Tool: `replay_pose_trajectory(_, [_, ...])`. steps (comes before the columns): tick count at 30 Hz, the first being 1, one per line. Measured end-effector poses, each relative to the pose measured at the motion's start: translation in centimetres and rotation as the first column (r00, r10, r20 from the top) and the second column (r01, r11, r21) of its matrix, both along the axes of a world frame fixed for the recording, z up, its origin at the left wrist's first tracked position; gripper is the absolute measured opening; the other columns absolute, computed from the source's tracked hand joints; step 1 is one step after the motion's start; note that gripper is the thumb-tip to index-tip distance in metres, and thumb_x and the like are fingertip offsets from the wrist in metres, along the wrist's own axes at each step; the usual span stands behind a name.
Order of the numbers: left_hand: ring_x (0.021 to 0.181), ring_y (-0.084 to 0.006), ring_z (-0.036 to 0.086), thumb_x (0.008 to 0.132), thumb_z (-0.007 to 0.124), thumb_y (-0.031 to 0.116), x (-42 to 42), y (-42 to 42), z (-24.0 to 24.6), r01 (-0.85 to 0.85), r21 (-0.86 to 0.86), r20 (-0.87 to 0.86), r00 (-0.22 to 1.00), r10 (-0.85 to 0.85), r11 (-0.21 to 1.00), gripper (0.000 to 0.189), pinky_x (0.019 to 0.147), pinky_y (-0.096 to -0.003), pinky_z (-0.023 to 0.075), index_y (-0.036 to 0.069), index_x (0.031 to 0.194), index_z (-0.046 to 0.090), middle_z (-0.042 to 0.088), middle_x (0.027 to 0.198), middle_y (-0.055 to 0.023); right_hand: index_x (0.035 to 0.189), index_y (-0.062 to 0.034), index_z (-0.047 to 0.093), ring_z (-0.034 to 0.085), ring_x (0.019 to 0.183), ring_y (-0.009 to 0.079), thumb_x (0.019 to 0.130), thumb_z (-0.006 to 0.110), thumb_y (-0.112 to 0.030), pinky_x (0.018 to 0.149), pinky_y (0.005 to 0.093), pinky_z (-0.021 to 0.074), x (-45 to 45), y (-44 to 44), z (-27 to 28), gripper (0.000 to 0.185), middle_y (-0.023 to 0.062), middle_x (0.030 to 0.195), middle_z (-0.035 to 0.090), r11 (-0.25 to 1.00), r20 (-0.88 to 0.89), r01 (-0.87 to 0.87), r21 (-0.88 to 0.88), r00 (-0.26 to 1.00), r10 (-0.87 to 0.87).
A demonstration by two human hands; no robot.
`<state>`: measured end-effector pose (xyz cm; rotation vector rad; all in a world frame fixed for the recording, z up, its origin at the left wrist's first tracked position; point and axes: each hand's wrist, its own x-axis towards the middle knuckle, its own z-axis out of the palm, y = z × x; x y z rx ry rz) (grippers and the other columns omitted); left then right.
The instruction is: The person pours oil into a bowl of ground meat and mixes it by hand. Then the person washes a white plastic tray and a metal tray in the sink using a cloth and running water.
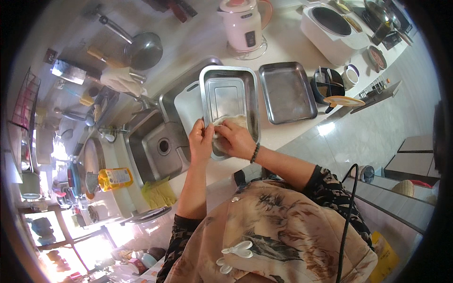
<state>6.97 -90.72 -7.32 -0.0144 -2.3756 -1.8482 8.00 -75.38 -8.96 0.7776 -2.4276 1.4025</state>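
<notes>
A deep rectangular stainless steel tray [230,97] is before me, overlapping the sink's right edge. My left hand [201,141] grips its left rim, the thumb close to a cream cloth [239,121]. Inside the tray, my right hand [239,138] is closed on that cloth and presses it toward the near end. The fingers hide part of the cloth. To the right, a shallower steel tray [288,92] lies on the pale countertop [279,136].
A double-bowl sink [155,166] is at left, with a white cutting board [187,106] behind the deep tray. Dish soap [115,179] and a yellow-green cloth [159,195] are near it. A divided seasoning container [327,85], white rice cooker [334,32] and pink kettle [242,26] stand on the counter.
</notes>
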Motion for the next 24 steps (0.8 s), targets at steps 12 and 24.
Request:
replay_pose_trajectory(12, [0.059,-0.0066,0.031,0.079,0.060,0.005,3.1,-5.2,0.9,-0.260,-0.076,-0.105,0.962,0.251,0.963,0.028,0.050,-0.0242,0.0284,0.006,0.065,0.035,0.033,0.063,0.0027,0.086,-0.0045,0.051,0.061,0.070,0.0333,0.079,0.056,-0.028,0.062,0.0447,0.0487,-0.1,-6.0,-1.6,0.025,0.0158,0.079,0.061,0.938,0.060,0.185,0.293,0.976,-0.212])
replay_pose_trajectory(24, [0.062,-0.0062,0.030,0.079,0.059,0.002,4.0,-3.8,0.9,-0.171,-0.142,-0.097,0.983,0.158,0.975,0.028,0.052,-0.0233,0.0288,0.006,0.069,0.033,0.031,0.066,0.0007,0.094,-0.0063,0.052,0.060,0.079,0.0278,0.076,0.054,-0.016,0.056,0.0377,0.0507,-10.4,-4.6,1.7,0.020,0.0096,0.082,0.060,0.898,-0.306,0.352,0.265,0.914,-0.267])
